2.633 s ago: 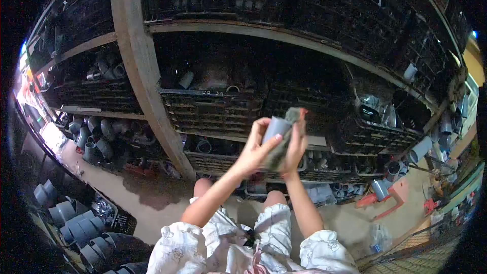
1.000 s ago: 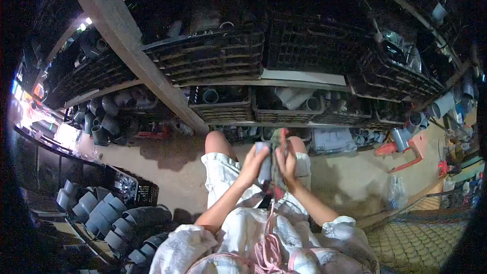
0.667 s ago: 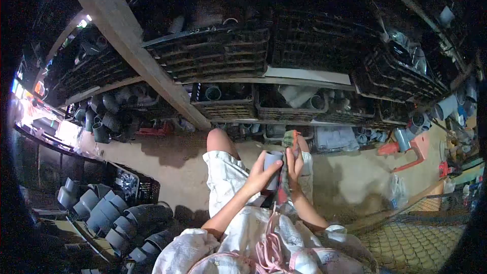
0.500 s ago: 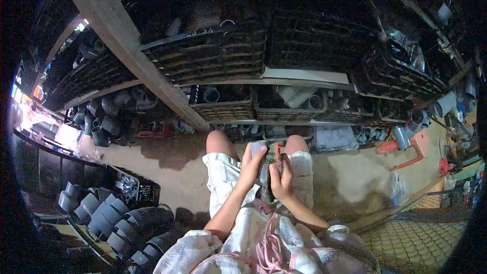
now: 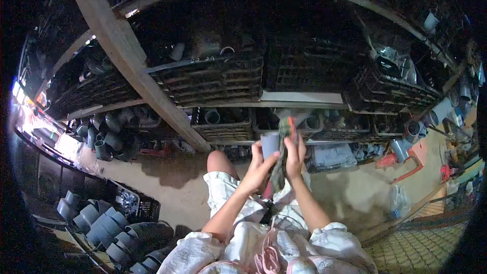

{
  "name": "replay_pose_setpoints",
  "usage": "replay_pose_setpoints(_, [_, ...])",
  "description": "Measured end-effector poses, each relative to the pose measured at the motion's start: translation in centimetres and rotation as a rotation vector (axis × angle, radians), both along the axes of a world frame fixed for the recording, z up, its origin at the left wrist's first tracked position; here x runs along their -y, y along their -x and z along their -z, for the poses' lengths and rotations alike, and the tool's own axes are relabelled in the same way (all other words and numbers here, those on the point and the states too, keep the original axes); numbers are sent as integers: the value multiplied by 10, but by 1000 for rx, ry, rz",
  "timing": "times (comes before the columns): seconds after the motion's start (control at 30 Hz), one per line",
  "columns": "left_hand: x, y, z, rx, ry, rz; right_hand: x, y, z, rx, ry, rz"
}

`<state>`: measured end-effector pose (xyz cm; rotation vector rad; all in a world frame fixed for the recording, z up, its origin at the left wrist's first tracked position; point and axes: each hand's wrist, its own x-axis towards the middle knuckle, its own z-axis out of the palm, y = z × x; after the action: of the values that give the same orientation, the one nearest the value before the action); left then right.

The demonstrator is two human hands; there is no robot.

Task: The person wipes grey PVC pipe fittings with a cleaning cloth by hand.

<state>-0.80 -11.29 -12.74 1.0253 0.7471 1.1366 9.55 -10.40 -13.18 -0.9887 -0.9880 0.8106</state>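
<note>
My left hand (image 5: 259, 168) is wrapped round a short grey pipe fitting (image 5: 270, 146), held upright above my lap. Close beside it, my right hand (image 5: 294, 156) grips a dark greenish cloth (image 5: 281, 160) with a red-orange edge at its top. The cloth hangs down between the two hands, next to the fitting. Fingers hide part of both things, and the cloth is slightly blurred.
Black crates (image 5: 223, 127) with pipe fittings line the shelves ahead, beside a slanted wooden post (image 5: 127, 50). Grey fittings (image 5: 104, 223) are heaped at lower left. A red frame (image 5: 413, 158) and a plastic bag (image 5: 399, 202) lie at right.
Both hands have risen and moved forward from my lap, carrying the grey fitting and the cloth. The view has shifted slightly, and the cloth now shows as a longer hanging strip.
</note>
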Motion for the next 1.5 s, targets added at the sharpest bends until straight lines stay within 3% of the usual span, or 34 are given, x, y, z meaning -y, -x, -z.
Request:
replay_pose_setpoints(0.1, [-40,1,-32,-57,-68,-131,-20,17,-20,18,-49,106])
replay_pose_setpoints(0.2, [-77,4,-59,-79,-232,-243,-26,23,-45,573,-400,181])
replay_pose_setpoints(0.27, [-76,0,-62,-275,-440,-218,-51,11,-62,346,-422,85])
replay_pose_setpoints(0.33, [-76,-3,-60,-265,-384,-84,-69,-7,-98,164,-234,90])
replay_pose_setpoints(0.43, [-83,-7,-76,-291,-459,-191,-90,-11,-102,90,-224,-16])
replay_pose_setpoints(0.47, [-91,-9,-83,-250,-494,-265,-83,0,-95,103,-157,50])
replay_pose_setpoints(0.53, [-111,-9,-85,-163,-433,-353,-72,11,-82,528,-379,237])
replay_pose_setpoints(0.6, [-106,-9,-83,-338,-493,-277,-66,8,-95,563,-492,267])
replay_pose_setpoints(0.63, [-99,-16,-70,-422,-748,-327,-68,-2,-100,620,-470,276])
replay_pose_setpoints(0.67, [-96,-17,-65,-345,-446,-227,-75,-9,-105,420,-490,80])
replay_pose_setpoints(0.77, [-85,-16,-85,-258,-540,-292,-77,-14,-95,52,-248,-28])
replay_pose_setpoints(0.87, [-85,-8,-116,-175,-585,-316,-72,-3,-49,377,-282,203])
replay_pose_setpoints(0.9, [-85,-5,-121,-251,-595,-281,-60,3,-64,286,-377,150])
replay_pose_setpoints(0.93, [-83,-2,-121,-330,-600,-247,-43,0,-80,296,-115,141])
replay_pose_setpoints(1.0, [-77,-8,-103,-344,-638,-153,-51,-8,-85,299,-213,387])
replay_pose_setpoints(1.07, [-60,-7,-95,-340,-538,54,-52,-19,-107,-141,-191,88])
replay_pose_setpoints(1.17, [-58,-6,-100,-263,-540,73,-53,-12,-94,-158,-211,29])
replay_pose_setpoints(1.2, [-62,-5,-105,-248,-573,34,-47,-5,-84,-16,-300,119])
replay_pose_setpoints(1.23, [-65,-5,-108,-169,-448,10,-40,2,-76,118,-384,225])
replay_pose_setpoints(1.3, [-66,-3,-114,-63,-381,64,-27,1,-82,423,-487,206])
replay_pose_setpoints(1.33, [-62,0,-117,-76,-338,112,-27,-13,-81,420,-353,102])
replay_pose_setpoints(1.4, [-64,-5,-100,-140,-580,110,-42,-22,-94,69,-221,110])
replay_pose_setpoints(1.47, [-60,-8,-94,-40,-458,171,-51,-16,-112,-115,-290,291])
replay_pose_setpoints(1.5, [-60,-4,-104,-213,-444,85,-56,-15,-105,-211,-299,184])
